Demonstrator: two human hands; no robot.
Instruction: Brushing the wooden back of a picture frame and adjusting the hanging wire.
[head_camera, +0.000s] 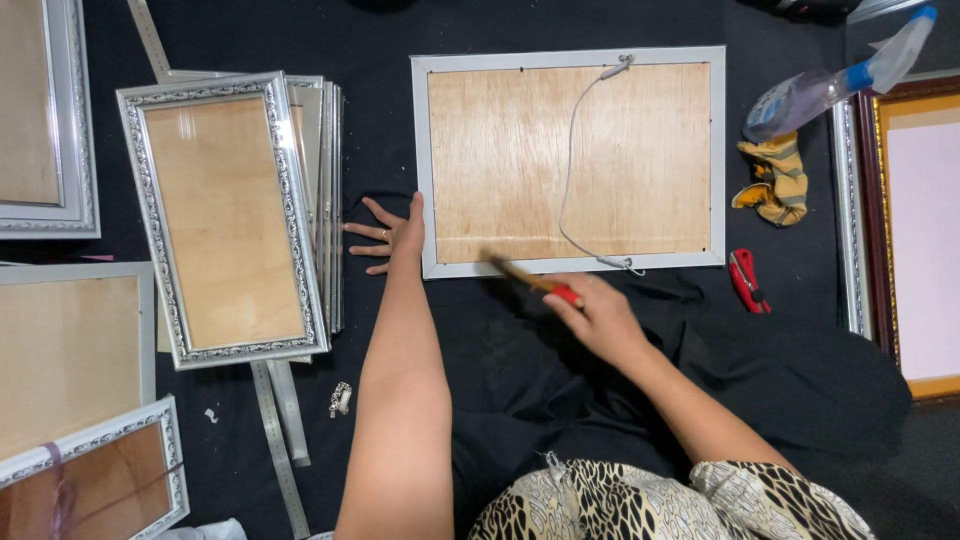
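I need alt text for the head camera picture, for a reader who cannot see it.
Seen from above, a person's left hand presses on the left edge of a face-down silver picture frame with a wooden back and hanging wire, on black cloth. The right hand holds a blurred tool with a red handle at the frame's lower edge. More frames lie stacked at left.

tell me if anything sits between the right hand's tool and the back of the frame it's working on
Nothing visible does. The right hand holds a blurred, red-handled tool whose tip already reaches the lower edge of the face-down frame. The hanging wire lies a little to the right of the tip. The left hand rests flat against the frame's left edge.
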